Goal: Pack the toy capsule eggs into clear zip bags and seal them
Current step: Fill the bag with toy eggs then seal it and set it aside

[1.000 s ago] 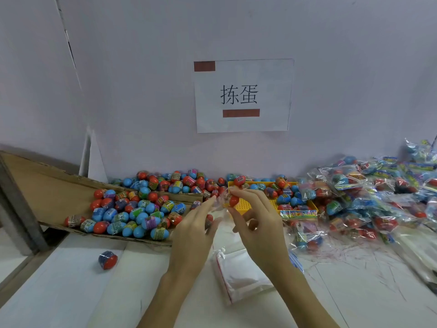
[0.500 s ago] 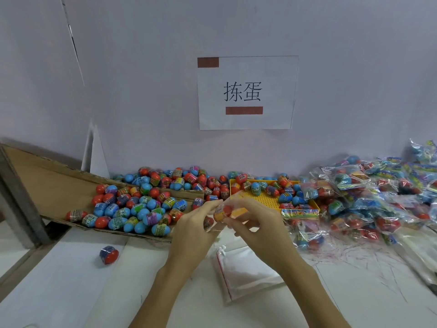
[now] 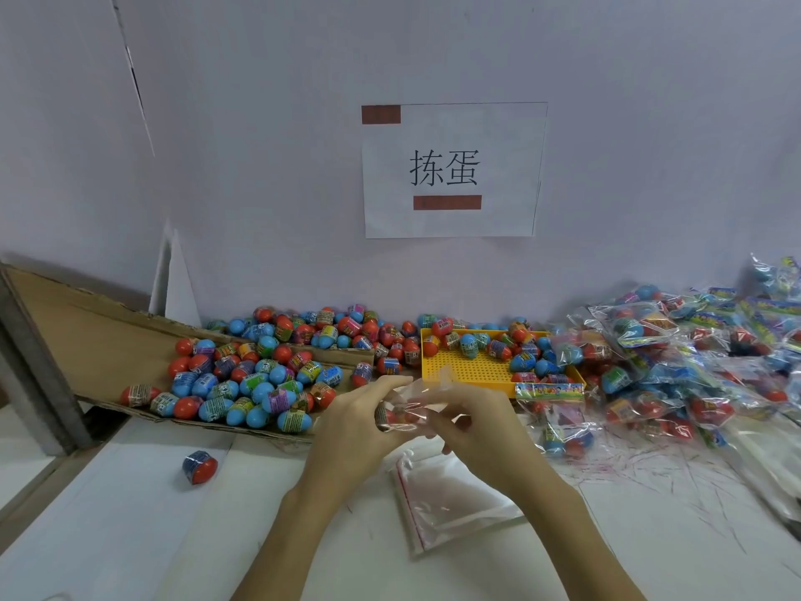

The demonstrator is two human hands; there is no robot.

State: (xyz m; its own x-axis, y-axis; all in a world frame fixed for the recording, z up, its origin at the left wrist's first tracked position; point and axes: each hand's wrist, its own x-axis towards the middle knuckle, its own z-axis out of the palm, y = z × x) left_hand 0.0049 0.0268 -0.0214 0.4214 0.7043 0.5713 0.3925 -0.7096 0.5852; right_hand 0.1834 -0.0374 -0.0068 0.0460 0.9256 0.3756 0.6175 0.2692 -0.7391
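Two bare hands meet over a white table (image 3: 130,535). Left hand (image 3: 355,431) & right hand (image 3: 481,431) both pinch a clear zip bag (image 3: 416,401) w/ an egg (image 3: 390,416) inside, held just above the table. Spare bags (image 3: 450,501) lie flat below the hands. Loose eggs (image 3: 242,383) fill cardboard (image 3: 86,323) at left; more in a yellow tray (image 3: 472,366). Packed bags (image 3: 676,362) heap at right. Paper sign (image 3: 450,171) on wall.

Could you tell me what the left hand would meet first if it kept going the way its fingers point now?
The left hand points up and right, gripping a clear bag with an egg inside. Beyond that, probably the yellow tray's near edge, though depth is hard to judge.
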